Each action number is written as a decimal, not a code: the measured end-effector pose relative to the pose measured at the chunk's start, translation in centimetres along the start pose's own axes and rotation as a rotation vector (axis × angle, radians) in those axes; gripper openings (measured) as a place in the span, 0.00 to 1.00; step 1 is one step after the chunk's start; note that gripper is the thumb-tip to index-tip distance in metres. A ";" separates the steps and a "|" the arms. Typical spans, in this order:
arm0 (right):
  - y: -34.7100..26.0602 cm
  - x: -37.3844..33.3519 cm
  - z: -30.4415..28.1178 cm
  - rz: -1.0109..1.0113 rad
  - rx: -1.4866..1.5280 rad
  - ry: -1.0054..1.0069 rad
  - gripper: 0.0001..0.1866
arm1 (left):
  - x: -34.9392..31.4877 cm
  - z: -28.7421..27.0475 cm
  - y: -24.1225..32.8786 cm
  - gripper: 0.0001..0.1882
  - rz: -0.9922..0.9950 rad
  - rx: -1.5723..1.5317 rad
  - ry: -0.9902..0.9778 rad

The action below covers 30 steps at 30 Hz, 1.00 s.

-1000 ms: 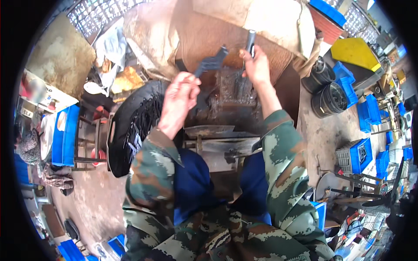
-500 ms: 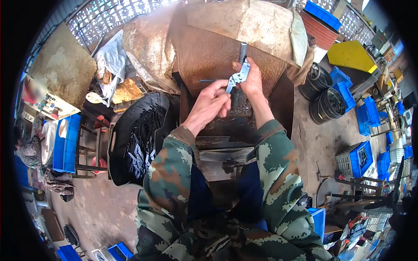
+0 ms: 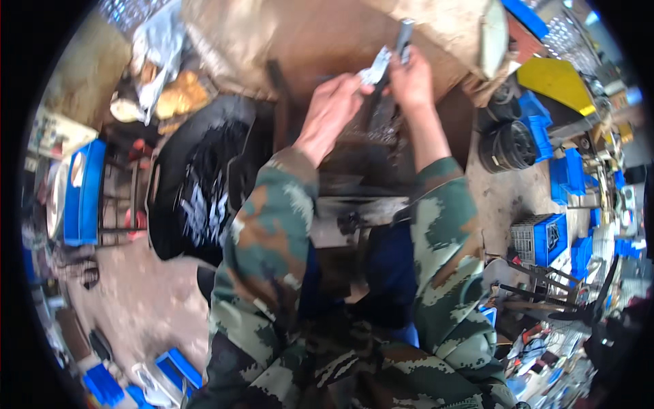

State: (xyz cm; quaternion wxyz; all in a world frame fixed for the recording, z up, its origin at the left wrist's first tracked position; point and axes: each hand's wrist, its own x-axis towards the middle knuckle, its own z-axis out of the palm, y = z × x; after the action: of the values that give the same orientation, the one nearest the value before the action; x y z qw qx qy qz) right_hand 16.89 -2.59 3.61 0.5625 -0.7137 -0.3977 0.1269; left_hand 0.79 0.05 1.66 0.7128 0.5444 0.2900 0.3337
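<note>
We see both hands raised together in front of a worn brown sack [image 3: 306, 41], well above the dark metal counter [image 3: 361, 204]. Our right hand [image 3: 411, 82] is clenched around a narrow grey metal bar [image 3: 405, 31] that stands upright out of the fist, and our left hand [image 3: 334, 109] reaches in beside it, fingertips pinching a small pale metal piece [image 3: 377, 67] that touches the bar; motion blur hides just how the two join. We judge both parts stiff, hard and fairly light, likely a little slick, so the bar is best held low along its shaft as now and the small piece by its edges. We count one bar and one small piece, two hands, both in camouflage sleeves. To the left leans one black tyre [image 3: 197, 184]; to the right lie two dark round rings [image 3: 507, 143] and several blue crates [image 3: 545, 235].
</note>
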 end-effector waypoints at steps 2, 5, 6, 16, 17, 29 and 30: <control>0.2 -0.1 0.5 -0.009 0.004 -0.020 0.13 | -0.1 -0.5 -0.2 0.15 0.031 -0.052 -0.002; 0.5 0.6 -0.8 0.015 -0.111 0.001 0.18 | 0.8 0.6 -1.7 0.13 0.187 -0.097 0.013; -0.3 0.3 -1.1 0.018 -0.149 -0.013 0.21 | 0.9 0.7 -1.5 0.12 0.204 -0.102 0.007; 2.4 1.4 -0.6 0.026 0.036 -0.094 0.12 | 1.4 0.8 -1.9 0.12 0.267 -0.055 0.148; 2.2 1.3 -0.9 0.029 0.013 -0.095 0.12 | 1.2 1.0 -1.5 0.13 0.286 0.002 0.168; 0.9 0.3 -0.2 0.038 0.025 -0.049 0.12 | 1.1 0.7 -0.6 0.24 0.141 -0.055 0.118; 0.8 0.2 0.0 0.051 0.056 -0.072 0.13 | 1.3 0.6 -0.9 0.25 0.147 -0.086 0.144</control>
State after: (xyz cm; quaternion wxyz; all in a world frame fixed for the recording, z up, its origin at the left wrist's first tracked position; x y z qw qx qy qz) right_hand 17.37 -2.47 2.96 0.5642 -0.7026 -0.3956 0.1776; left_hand 2.21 0.57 0.87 0.6863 0.5078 0.2853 0.4355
